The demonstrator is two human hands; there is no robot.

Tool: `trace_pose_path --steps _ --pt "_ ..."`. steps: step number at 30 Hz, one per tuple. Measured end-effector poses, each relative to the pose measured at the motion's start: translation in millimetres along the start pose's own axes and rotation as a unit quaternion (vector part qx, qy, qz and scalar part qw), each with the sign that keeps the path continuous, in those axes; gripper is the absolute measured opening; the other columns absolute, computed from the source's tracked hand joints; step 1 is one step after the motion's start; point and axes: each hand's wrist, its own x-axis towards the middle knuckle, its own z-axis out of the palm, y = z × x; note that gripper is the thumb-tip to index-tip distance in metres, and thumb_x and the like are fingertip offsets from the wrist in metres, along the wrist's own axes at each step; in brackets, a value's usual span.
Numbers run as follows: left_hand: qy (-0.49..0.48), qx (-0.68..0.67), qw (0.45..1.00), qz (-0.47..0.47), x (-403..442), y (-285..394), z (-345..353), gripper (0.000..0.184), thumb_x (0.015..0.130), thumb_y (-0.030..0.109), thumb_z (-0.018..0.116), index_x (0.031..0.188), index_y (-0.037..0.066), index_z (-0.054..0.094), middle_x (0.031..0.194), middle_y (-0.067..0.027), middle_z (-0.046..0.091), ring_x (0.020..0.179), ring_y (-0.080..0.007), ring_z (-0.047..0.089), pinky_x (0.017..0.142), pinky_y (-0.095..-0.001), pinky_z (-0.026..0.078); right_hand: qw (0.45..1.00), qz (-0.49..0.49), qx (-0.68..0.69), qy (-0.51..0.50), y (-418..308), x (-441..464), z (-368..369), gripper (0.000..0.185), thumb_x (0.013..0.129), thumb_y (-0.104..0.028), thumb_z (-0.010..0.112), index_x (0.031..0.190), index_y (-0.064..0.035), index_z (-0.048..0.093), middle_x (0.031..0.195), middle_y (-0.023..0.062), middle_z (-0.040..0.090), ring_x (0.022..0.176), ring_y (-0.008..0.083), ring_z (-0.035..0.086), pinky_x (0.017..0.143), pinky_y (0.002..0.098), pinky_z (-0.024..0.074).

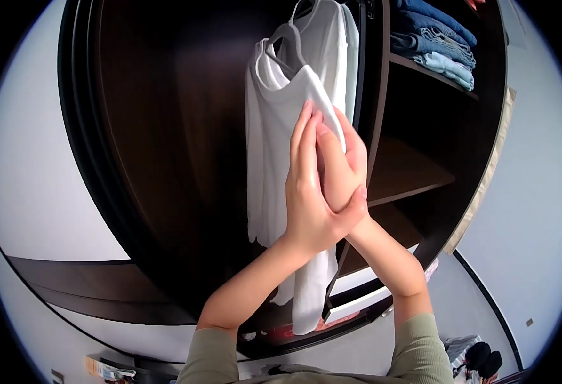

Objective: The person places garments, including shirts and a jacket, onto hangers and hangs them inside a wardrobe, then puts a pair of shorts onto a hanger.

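A white long-sleeved shirt (274, 153) hangs on a grey hanger (289, 35) in the wardrobe, one sleeve trailing below my hands. My left hand (306, 198) has its fingers stretched straight and close together, tips against the shirt near the shoulder. Its thumb crosses the base of my right hand (340, 166). At the shirt's right shoulder, my right hand has its thumb in front and fingers around the far side, with cloth between them. Part of the right hand is hidden behind the left. Another white garment (326, 45) hangs just behind.
Folded jeans (431, 38) lie stacked on an upper shelf (431, 75) at right. Lower dark shelves (409, 171) stand beside the hanging section. The wardrobe's dark frame (86, 128) curves along the left. Dark and striped items (476, 358) lie at lower right.
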Motion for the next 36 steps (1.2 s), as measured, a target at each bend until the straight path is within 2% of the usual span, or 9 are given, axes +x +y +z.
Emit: trace_pose_path --steps 4,6,7,10,11,14,29,34,36 --pt "0.022 -0.049 0.996 0.073 34.8 -11.9 9.9 0.082 0.07 0.031 0.055 0.132 -0.01 0.023 0.139 -0.0262 0.023 0.129 -0.0372 0.026 0.105 -0.0423 0.024 0.995 -0.073 -0.074 0.006 -9.3 26.9 -0.3 0.016 0.087 -0.012 0.045 0.091 0.0003 0.054 0.073 -0.0006 0.052 0.061 0.0047 0.042 0.053 0.0197 0.0351" --pt "0.015 -0.068 0.997 0.018 47.8 -5.6 12.1 0.08 0.07 0.03 0.056 0.133 -0.009 0.025 0.139 -0.024 0.025 0.13 -0.035 0.026 0.106 -0.0409 0.023 0.991 -0.12 -0.064 0.015 -7.4 44.7 1.8 0.015 0.086 -0.013 0.046 0.087 -0.0001 0.054 0.071 -0.0002 0.051 0.059 0.0051 0.042 0.052 0.0197 0.034" --pt "0.006 -0.08 0.997 -0.012 54.7 -9.1 10.0 0.079 0.07 0.03 0.056 0.132 -0.008 0.026 0.139 -0.0224 0.026 0.13 -0.0334 0.026 0.106 -0.0398 0.022 0.997 -0.076 0.015 0.008 -6.0 53.3 1.4 0.014 0.085 -0.012 0.045 0.081 -0.0005 0.053 0.07 0.0004 0.049 0.057 0.0059 0.041 0.051 0.0204 0.0336" --pt "0.008 -0.094 0.996 0.005 71.2 -29.9 11.1 0.083 0.068 0.026 0.061 0.133 -0.007 0.022 0.137 -0.0227 0.027 0.126 -0.0351 0.029 0.103 -0.0418 0.028 0.995 -0.098 -0.034 0.002 -3.1 76.0 2.4 0.019 0.084 -0.014 0.042 0.091 0.002 0.05 0.061 0.0004 0.045 0.053 0.0062 0.038 0.047 0.0233 0.0322" --pt "0.006 -0.114 0.993 -0.005 78.9 -43.5 13.5 0.082 0.067 0.024 0.061 0.133 -0.006 0.023 0.135 -0.022 0.028 0.126 -0.0344 0.029 0.103 -0.0423 0.027 0.993 -0.106 -0.041 0.009 -1.9 81.8 5.0 0.017 0.084 -0.011 0.042 0.071 -0.003 0.051 0.064 -0.0011 0.044 0.055 0.0056 0.038 0.049 0.022 0.0328" --pt "0.025 -0.121 0.992 -0.024 94.0 -48.9 11.7 0.076 0.07 0.029 0.057 0.132 -0.006 0.03 0.137 -0.0213 0.029 0.129 -0.0318 0.029 0.106 -0.0383 0.023 0.997 -0.072 0.007 -0.027 3.1 103.4 6.5 0.019 0.083 -0.014 0.042 0.093 0.0009 0.049 0.06 -0.0006 0.046 0.052 0.0054 0.039 0.045 0.0221 0.0316" --pt "0.047 -0.141 0.989 -0.016 202.7 -140.8 14.2 0.072 0.072 0.033 0.061 0.126 -0.006 0.034 0.13 -0.021 0.032 0.121 -0.0318 0.035 0.101 -0.0371 0.03 0.987 -0.149 -0.06 -0.013 39.1 261.8 17.8 0.019 0.078 -0.017 0.044 0.071 -0.001 0.049 0.061 0.003 0.05 0.054 0.0113 0.045 0.049 0.0278 0.0376" --pt "0.07 -0.137 0.986 -0.06 237.5 -149.0 19.9 0.069 0.074 0.041 0.058 0.126 0.0 0.039 0.127 -0.0145 0.038 0.118 -0.0252 0.039 0.098 -0.0325 0.032 0.996 -0.056 -0.053 -0.039 14.9 290.9 13.7 0.019 0.078 -0.016 0.045 0.076 0.0002 0.055 0.066 0.0082 0.056 0.058 0.0168 0.052 0.052 0.0298 0.0417" --pt "0.051 -0.162 0.983 -0.069 244.0 -151.6 20.2 0.075 0.07 0.04 0.061 0.123 -0.007 0.036 0.126 -0.0184 0.032 0.116 -0.0311 0.038 0.095 -0.0366 0.037 0.998 -0.036 -0.032 -0.042 20.3 301.7 10.9 0.02 0.078 -0.017 0.045 0.076 0.0006 0.055 0.067 0.0091 0.056 0.059 0.0181 0.053 0.052 0.0309 0.0424"
